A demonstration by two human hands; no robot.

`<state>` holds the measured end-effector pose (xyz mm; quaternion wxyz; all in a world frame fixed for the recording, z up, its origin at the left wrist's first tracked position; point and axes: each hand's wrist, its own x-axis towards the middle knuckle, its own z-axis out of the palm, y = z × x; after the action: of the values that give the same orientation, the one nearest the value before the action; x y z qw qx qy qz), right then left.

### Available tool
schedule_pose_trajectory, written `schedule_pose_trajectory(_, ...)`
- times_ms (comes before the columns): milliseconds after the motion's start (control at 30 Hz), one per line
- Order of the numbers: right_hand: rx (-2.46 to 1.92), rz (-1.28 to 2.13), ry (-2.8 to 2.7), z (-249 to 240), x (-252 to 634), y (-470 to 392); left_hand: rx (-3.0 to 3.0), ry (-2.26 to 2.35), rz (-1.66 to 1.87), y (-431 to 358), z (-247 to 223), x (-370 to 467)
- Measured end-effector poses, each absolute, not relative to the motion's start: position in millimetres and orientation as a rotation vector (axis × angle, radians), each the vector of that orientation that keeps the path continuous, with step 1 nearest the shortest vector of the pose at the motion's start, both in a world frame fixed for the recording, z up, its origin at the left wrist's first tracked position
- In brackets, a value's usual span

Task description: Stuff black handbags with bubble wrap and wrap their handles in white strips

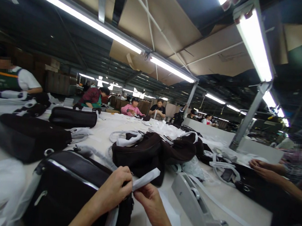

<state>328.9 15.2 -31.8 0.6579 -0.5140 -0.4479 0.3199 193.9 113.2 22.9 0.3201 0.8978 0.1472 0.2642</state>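
Nearest to where I stand, a left hand (pixel 117 189) curls its fingers over a white strip (pixel 147 178), pinching one end, while the right hand (pixel 149 196) nips the same strip from below between thumb and fingers. It looks thin and feather-light, apt to crease or tear, so a gentle fingertip hold near the ends would suit it. Beneath the left forearm sits a black bag (pixel 67 186), towards the left of the worktop (pixel 252 211) along its near edge; I'd judge it soft-sided yet padded, not heavy, best gripped by its sides rather than the shiny zip. Right of the hands stands a grey dispenser (pixel 198 208); beyond, dark bags (pixel 141 150) slump mid-table, and a co-worker's hands (pixel 267 171) show by the right edge.
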Motion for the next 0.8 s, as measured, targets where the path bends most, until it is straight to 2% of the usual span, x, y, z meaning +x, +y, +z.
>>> schedule_pose_trajectory(133,-1.243,0.419,-0.952,-47.6,333.0,28.0,2.344,0.392,0.684,113.0,22.4,192.7)
schedule_pose_trajectory(333,-1.015,0.559,-0.852,-64.2,331.7,36.5,2.344,0.482,0.684,109.7,21.4,194.2)
schedule_pose_trajectory(667,-0.964,0.468,-1.079,-62.3,340.1,37.0,2.321,0.639,0.71,109.3,19.8,195.1)
schedule_pose_trajectory(800,-0.904,0.635,-1.115,-55.4,344.2,38.6,2.23,0.577,0.73,109.5,20.6,193.1)
